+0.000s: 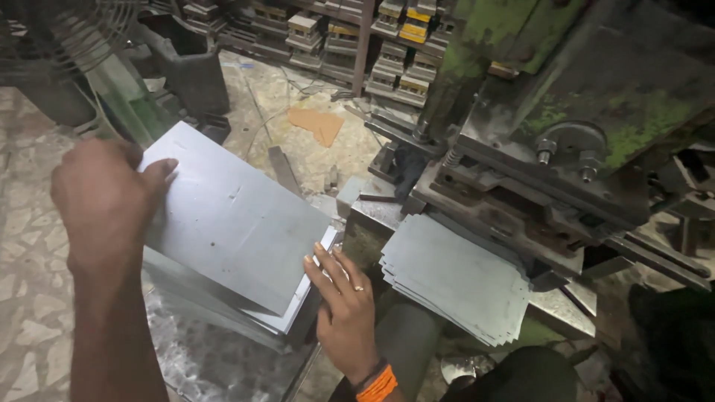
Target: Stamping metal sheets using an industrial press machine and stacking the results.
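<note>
Both hands clamp the top metal sheet (231, 223): left hand (104, 201) grips its far edge, right hand (344, 305) its near corner, left of the press (566, 126).

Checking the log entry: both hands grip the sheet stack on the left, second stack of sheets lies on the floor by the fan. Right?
Not quite. The second stack lies on the bed of the green press, not on the floor by the fan; the head view shows it. The left hand and right hand do grip the sheet stack on the left.
</note>
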